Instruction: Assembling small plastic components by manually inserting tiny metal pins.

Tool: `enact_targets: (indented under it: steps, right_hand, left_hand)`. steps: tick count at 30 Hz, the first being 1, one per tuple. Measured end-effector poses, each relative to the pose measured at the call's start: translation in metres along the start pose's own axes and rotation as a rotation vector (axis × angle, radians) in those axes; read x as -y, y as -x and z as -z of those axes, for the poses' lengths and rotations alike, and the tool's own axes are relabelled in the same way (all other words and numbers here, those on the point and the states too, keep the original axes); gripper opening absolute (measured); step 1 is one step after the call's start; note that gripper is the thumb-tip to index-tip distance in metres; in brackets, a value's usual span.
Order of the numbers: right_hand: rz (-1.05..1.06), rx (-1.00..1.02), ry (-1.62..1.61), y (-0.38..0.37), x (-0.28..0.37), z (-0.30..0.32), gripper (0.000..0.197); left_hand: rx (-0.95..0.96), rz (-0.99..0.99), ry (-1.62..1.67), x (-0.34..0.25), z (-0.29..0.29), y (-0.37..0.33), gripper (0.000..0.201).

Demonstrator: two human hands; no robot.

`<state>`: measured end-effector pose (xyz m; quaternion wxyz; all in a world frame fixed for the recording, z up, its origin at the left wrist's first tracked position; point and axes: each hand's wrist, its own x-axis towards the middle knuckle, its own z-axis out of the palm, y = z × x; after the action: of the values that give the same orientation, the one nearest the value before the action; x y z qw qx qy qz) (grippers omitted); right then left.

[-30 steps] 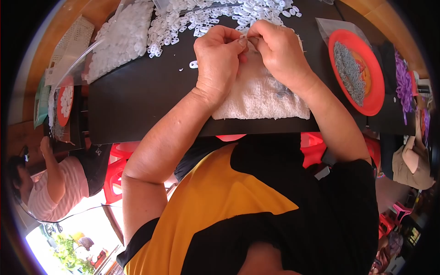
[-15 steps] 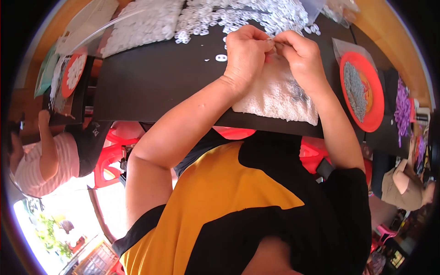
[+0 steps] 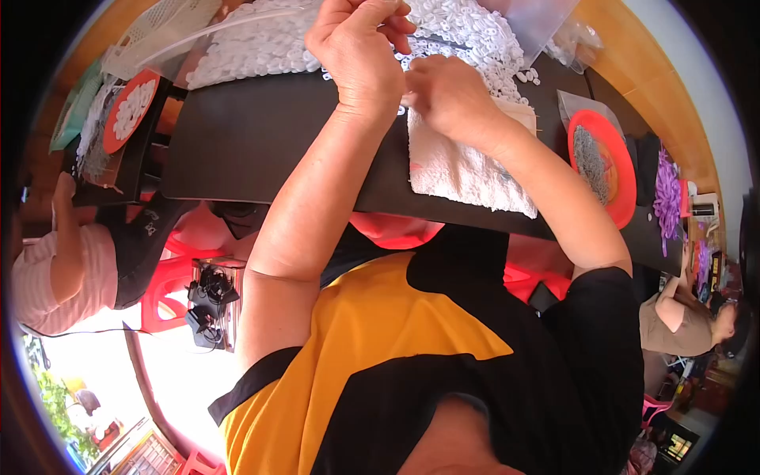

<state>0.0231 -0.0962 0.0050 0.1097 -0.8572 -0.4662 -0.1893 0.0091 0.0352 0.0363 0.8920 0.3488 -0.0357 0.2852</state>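
My left hand [image 3: 360, 51] is raised at the far edge of the view, over the small white pieces [image 3: 467, 32] heaped on the dark table. Its thumb and fingers are curled together; what they hold, if anything, is hidden. Beside that wrist is my right hand [image 3: 455, 99], its fingers bent and slightly blurred, the tips close to the left wrist. I cannot make out anything between them. Under my right wrist lies a white terry towel [image 3: 467, 174] with grey marks. The loose pieces are small ovals with holes.
A clear bag [image 3: 253, 47] of white pieces lies at the far left. On the right stands a red plate [image 3: 623, 190] holding grey thin pieces. Another red plate [image 3: 115, 141] with white pieces is at the left. People [image 3: 71, 261] [image 3: 681, 317] sit on both sides.
My hands, which met over the towel, have come apart. The left has moved up and left over the heap; the right has shifted left and slightly down.
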Motion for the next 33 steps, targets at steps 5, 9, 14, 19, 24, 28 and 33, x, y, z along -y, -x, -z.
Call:
enact_targets:
  steps: [5,9,14,19,24,28,33]
  right_hand:
    - [-0.091,0.255,-0.033,-0.014,0.014,-0.012,0.005]
    - [-0.201,0.342,-0.096,-0.02,0.02,-0.016,0.008]
    - [-0.147,0.351,0.011,-0.021,0.029,-0.005,0.014]
    - [-0.03,0.283,0.116,-0.011,0.028,-0.009,0.012]
    - [-0.19,-0.128,-0.321,0.002,0.008,0.002,0.009]
    - [-0.32,-0.107,-0.371,0.028,-0.038,0.018,0.017]
    - [-0.267,-0.165,-0.298,0.059,-0.047,0.008,0.016]
  left_hand:
    - [0.007,-0.019,-0.051,-0.002,0.0,0.004,0.005]
    - [0.007,0.001,-0.084,-0.004,0.001,0.006,0.005]
    - [-0.001,0.033,-0.1,-0.004,0.001,0.005,0.004]
    - [-0.004,-0.017,-0.11,-0.009,-0.005,0.01,0.003]
    - [0.043,-0.072,-0.085,-0.006,0.001,0.007,0.002]
    - [0.08,0.009,-0.141,0.01,0.007,0.005,0.007]
    - [0.126,0.389,-0.179,0.035,0.005,0.03,0.008]
